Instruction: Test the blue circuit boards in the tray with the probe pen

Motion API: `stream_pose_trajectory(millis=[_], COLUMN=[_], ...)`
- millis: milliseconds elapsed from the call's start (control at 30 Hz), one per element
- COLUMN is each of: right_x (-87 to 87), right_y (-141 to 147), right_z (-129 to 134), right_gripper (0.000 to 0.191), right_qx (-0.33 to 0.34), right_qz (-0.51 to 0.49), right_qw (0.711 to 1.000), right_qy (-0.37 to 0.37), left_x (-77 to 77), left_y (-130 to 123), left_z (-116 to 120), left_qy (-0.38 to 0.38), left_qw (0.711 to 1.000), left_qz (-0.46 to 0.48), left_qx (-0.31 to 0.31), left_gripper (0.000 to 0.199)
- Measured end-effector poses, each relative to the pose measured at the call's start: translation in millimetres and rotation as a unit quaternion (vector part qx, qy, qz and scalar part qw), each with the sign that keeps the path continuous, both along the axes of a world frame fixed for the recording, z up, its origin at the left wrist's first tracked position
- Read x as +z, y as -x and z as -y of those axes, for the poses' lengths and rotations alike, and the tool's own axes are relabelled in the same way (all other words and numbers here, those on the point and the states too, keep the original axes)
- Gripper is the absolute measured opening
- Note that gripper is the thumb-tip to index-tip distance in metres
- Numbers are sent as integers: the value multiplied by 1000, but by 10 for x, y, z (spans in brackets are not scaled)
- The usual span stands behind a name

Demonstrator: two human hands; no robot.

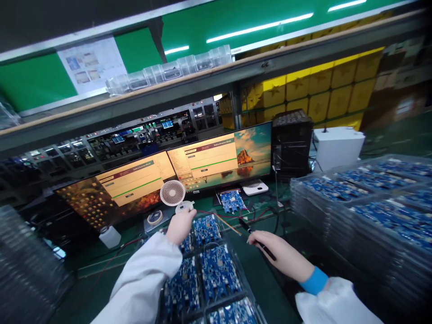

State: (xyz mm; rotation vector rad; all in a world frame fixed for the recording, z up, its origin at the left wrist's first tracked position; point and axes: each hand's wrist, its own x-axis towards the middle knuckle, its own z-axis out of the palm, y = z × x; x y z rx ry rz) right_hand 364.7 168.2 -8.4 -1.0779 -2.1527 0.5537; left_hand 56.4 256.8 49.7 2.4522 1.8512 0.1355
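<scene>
Circuit boards (219, 272), blue and densely populated, lie in the compartments of a clear plastic tray (240, 269) on the green bench (251, 256), directly in front of the person and between the two hands. The left hand (180, 226) reaches over the far left part of the tray, its fingers drawn narrow beside the white base (184, 207) of a small round fan (173, 193); whether anything is pinched there cannot be told. The right hand (275, 252) is to the right of the tray, apart from it, and holds a slim black pen-like tool (265, 250) in a narrow grip—the tool slants, one end toward the monitors. A blue band (314, 281) circles the right wrist. Beyond the tray, a separate blue board (232, 201) lies on the bench near a white device (255, 187), with red and black leads around it; a thin orange strip (229, 225) lies nearer the tray. A tape roll (155, 218) and a white bottle (110, 236) are on the left side. Two lit monitors, left monitor (130, 182) and right monitor (219, 157), stand behind—both display a window with a green line. Stacked trays (357, 225) filled with similar boards occupy the right side; another stack (30, 256), blurred, is at far left.
</scene>
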Motion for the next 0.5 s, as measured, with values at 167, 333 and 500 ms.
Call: stream_pose_trajectory(millis=[167,333,500], right_x=[-21,88,124], right_y=[-46,-138,-63], right_z=[-26,52,104], right_gripper=[20,22,18], right_qx=[-41,-61,-75], right_qz=[-34,-91,-157], right_qw=[998,990,978], right_qy=[-24,-94,-119], left_x=[-207,-415,-226], left_y=[-180,-117,-51], left_z=[-400,-473,-474], left_qy=[163,377,495], left_qw=[983,916,853], left_qz=[74,117,132], left_qx=[-39,-69,-103], left_gripper=[37,33,30])
